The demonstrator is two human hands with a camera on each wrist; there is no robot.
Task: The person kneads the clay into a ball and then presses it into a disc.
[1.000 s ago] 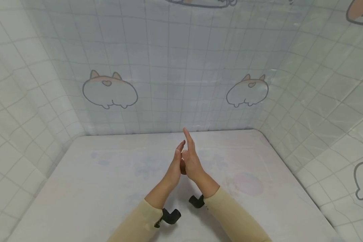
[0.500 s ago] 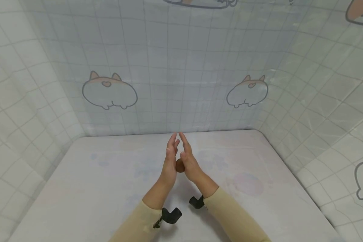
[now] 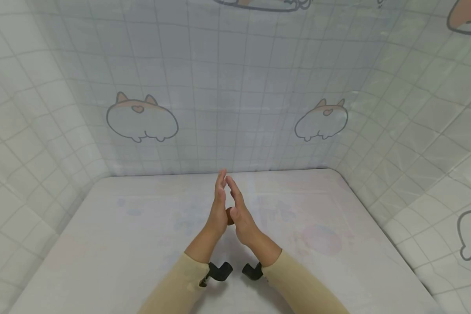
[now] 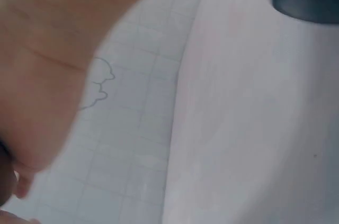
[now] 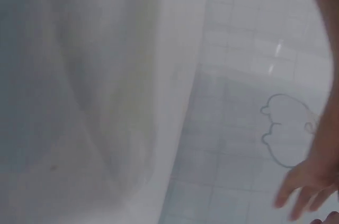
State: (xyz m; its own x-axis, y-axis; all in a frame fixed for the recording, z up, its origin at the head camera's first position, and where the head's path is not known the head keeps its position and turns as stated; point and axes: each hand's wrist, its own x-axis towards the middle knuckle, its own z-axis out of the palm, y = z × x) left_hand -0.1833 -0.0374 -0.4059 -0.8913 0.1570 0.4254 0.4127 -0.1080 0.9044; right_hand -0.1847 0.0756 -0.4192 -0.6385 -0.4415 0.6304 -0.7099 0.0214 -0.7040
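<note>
A small brown ball [image 3: 230, 216] sits between my two palms over the middle of the table, partly covered by the right hand's thumb. My left hand [image 3: 217, 213] presses it from the left with straight fingers pointing up and away. From the other side my right hand [image 3: 243, 220] presses against it, fingers also straight and leaning toward the left ones. The fingertips of both hands come close together above the ball. In the left wrist view only the edge of the ball [image 4: 6, 180] shows beside the palm. The right wrist view shows the right hand [image 5: 312, 181] with fingers extended.
Beneath the hands lies a pale, faintly patterned table cover [image 3: 121, 244]. A grid-patterned sheet [image 3: 235, 78] with cartoon animals rises behind and at both sides. Black wrist mounts [image 3: 221, 271] stick out from the cream sleeves [image 3: 302, 283].
My hands rub the ball between the palms: the right hand has slid back toward me, the left hand has moved left and forward. The ball has shifted slightly left.
</note>
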